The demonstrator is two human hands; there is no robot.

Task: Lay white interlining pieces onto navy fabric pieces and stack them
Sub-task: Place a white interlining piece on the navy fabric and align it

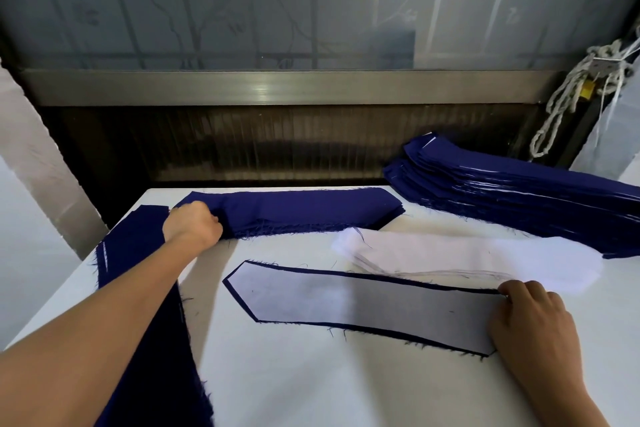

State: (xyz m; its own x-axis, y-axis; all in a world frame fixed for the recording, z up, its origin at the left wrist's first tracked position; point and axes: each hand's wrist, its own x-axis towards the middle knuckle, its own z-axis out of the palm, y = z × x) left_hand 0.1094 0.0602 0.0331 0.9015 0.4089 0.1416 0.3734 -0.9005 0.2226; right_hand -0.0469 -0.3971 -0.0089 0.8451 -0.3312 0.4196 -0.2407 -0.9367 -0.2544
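Navy rim (346, 274) borders interlining (363, 308); left hand (192, 224) grips stack (311, 210).

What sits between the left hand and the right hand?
Head view: a bare strip of table, then the navy piece covered by white interlining.

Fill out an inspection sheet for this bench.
Surface: white table, loose threads on it.
Job's things: navy stack at back; interlining pile right of centre; paired piece, white laid on navy, middle; layered stack far right; navy pile under left arm.
Clutter: nothing seen.
Grippers: left hand grips navy stack's left end; right hand rests on paired piece's right end, grip unclear.
Cables: white cord hangs far right.
Surroundings: barred frosted window behind.
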